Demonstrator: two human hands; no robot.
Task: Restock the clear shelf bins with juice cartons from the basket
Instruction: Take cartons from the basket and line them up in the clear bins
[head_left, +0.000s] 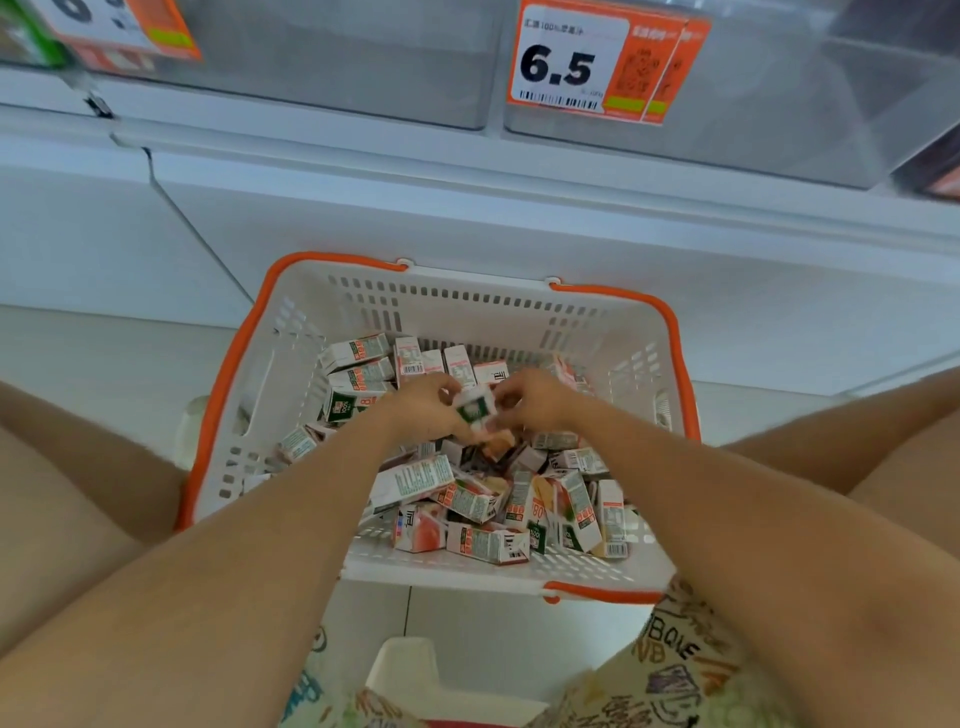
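Observation:
A white basket (291, 332) with orange handles stands on the floor between my knees, holding several small juice cartons (415, 480) in a loose pile. Over the middle of the pile, my left hand (426, 410) and my right hand (530, 402) together hold one white and green juice carton (474, 410), fingers curled round it from both sides. Above, two clear shelf bins (332, 67) (779, 104) sit on the white shelf; their insides look empty from here.
A price tag reading 6.5 (571, 62) hangs on the right bin, another orange tag (119, 31) on the left one. White shelf base panels (467, 218) rise behind the basket. A white stool edge (405, 670) shows under me.

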